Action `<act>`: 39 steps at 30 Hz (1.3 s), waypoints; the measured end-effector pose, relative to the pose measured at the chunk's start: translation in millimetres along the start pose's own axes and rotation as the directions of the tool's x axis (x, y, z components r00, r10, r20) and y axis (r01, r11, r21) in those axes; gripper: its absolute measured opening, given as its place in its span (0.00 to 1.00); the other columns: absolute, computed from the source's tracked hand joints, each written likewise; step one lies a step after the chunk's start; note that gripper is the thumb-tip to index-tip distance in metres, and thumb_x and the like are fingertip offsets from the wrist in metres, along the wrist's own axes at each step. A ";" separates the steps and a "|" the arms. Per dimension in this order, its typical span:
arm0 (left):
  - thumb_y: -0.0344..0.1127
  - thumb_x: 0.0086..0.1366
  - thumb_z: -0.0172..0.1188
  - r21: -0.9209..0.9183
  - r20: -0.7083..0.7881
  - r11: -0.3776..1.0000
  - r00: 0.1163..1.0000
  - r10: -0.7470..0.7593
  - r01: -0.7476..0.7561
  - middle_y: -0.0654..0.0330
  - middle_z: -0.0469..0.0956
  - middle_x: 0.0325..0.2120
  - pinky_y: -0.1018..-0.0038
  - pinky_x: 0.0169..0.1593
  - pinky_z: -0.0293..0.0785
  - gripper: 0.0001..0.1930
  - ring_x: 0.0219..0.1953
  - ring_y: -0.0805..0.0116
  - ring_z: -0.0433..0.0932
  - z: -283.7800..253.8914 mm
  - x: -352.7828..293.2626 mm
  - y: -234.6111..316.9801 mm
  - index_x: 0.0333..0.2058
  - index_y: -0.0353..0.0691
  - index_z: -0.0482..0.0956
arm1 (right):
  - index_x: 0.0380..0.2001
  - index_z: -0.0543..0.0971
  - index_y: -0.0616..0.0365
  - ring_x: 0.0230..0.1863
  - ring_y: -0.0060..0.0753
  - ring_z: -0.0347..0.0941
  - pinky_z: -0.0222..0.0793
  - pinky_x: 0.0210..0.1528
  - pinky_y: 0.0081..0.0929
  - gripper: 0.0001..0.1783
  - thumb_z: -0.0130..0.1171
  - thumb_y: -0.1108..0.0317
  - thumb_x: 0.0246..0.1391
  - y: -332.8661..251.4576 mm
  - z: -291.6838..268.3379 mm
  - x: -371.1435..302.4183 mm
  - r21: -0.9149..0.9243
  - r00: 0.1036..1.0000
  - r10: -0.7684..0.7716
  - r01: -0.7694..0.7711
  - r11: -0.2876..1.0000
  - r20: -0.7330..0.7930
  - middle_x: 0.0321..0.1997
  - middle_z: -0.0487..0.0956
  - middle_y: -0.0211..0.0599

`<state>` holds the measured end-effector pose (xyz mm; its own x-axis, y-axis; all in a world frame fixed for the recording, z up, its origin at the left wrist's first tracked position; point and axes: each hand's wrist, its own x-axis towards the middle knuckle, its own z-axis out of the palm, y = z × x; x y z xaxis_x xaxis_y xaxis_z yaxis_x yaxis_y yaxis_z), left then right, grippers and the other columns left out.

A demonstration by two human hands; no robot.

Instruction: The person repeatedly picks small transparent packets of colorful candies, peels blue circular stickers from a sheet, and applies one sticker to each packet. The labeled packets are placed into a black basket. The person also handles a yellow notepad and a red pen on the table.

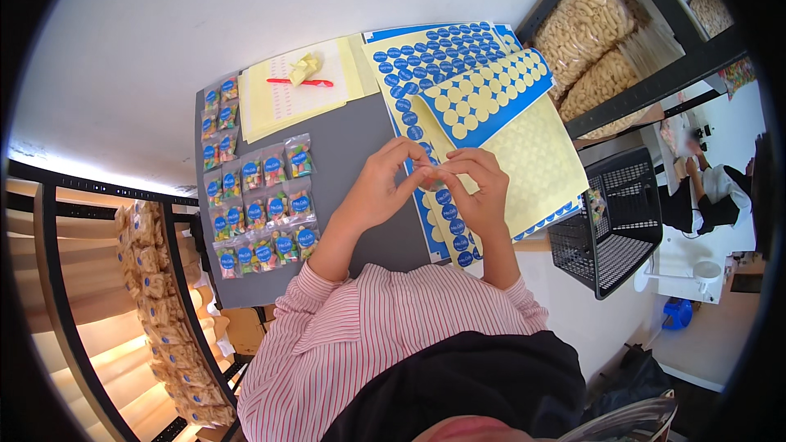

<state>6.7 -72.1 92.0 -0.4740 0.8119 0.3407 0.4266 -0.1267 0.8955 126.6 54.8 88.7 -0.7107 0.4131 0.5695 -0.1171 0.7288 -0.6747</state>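
My left hand [385, 184] and my right hand [477, 188] meet over sheets of round blue stickers [409, 69], fingertips pinched together. Between them is a small clear packet [431, 183] with coloured bits, mostly hidden by the fingers. Beneath the right hand lies a pale yellow backing sheet [544, 168]. Beyond the hands, a blue sheet [494, 92] with rows of pale circles curls over the stack. Left of my left hand, several clear packets of colourful sweets [274, 168] with round blue labels stand in rows on the grey table [348, 135].
A red pen-like tool [301, 82] and crumpled yellow paper [306, 68] lie on paper sheets at the back. A black plastic basket [606, 221] is at the right, below a shelf holding big bags of puffed snacks [585, 20]. Bagged goods [155, 295] fill a left rack. Another person [720, 188] sits far right.
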 end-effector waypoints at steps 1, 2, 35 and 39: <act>0.28 0.55 0.58 -0.001 -0.010 1.000 1.000 0.007 -0.007 0.59 0.72 0.28 0.75 0.36 0.66 0.05 0.31 0.67 0.71 -0.7 1.5 0.3 0.30 0.36 0.72 | 0.24 0.81 0.55 0.36 0.31 0.73 0.65 0.40 0.26 0.05 0.64 0.74 0.38 0.8 -2.9 1.6 -0.001 1.000 0.009 -0.009 1.000 0.013 0.28 0.77 0.33; 0.28 0.54 0.58 -0.002 -0.020 1.000 1.000 0.014 -0.014 0.60 0.72 0.28 0.76 0.36 0.65 0.05 0.31 0.70 0.70 -1.1 2.8 0.6 0.29 0.37 0.72 | 0.25 0.82 0.55 0.37 0.31 0.73 0.67 0.40 0.26 0.06 0.64 0.76 0.38 1.0 -5.2 3.4 -0.003 0.999 0.019 -0.019 1.000 0.026 0.28 0.78 0.35; 0.34 0.62 0.53 -0.495 0.159 0.869 0.985 0.062 0.025 0.62 0.71 0.35 0.77 0.39 0.70 0.10 0.33 0.75 0.72 63.6 76.6 -39.5 0.41 0.39 0.73 | 0.28 0.81 0.61 0.28 0.24 0.71 0.65 0.32 0.19 0.05 0.61 0.77 0.44 36.9 -45.3 35.3 0.124 0.959 0.265 -0.252 0.960 -0.101 0.24 0.75 0.34; 0.34 0.62 0.52 -0.610 0.186 0.783 0.982 -0.007 0.122 0.62 0.71 0.33 0.80 0.36 0.70 0.09 0.31 0.77 0.71 71.3 89.6 -47.9 0.40 0.38 0.74 | 0.29 0.81 0.61 0.28 0.23 0.71 0.65 0.31 0.18 0.06 0.61 0.77 0.44 51.8 -43.0 38.3 0.178 0.944 0.302 -0.277 0.944 -0.134 0.25 0.75 0.33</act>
<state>-1.3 47.4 59.3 -0.3253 0.9049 0.2747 -0.1932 -0.3480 0.9174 123.2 131.9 95.7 -0.6130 0.6835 0.3963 -0.0369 0.4764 -0.8785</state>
